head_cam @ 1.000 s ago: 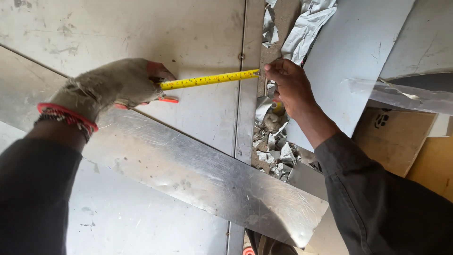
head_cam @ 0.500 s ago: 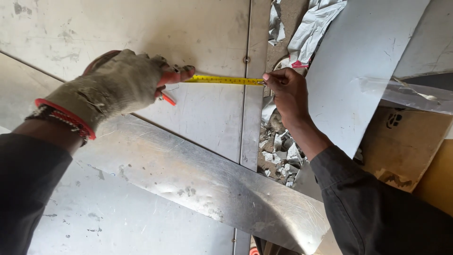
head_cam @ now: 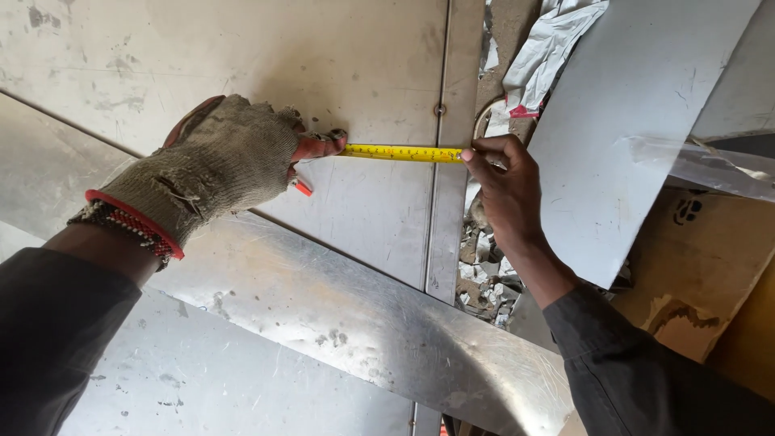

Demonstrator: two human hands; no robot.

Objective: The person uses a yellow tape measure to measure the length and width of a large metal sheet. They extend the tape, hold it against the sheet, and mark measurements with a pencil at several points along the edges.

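Tape measure (head_cam: 401, 153): a yellow blade with dark markings is seen drawn out level across the upper middle of the frame.
Case: mostly hidden; a red part shows just below the left end.
Position: the blade is laid flat on the grey metal sheet (head_cam: 355, 64), reaching its right edge.

View: just my head camera, no second view to share with.
Facing: straight down past my forearms.
Nearness: close above my left hand (head_cam: 218, 161) and right hand (head_cam: 504, 190).
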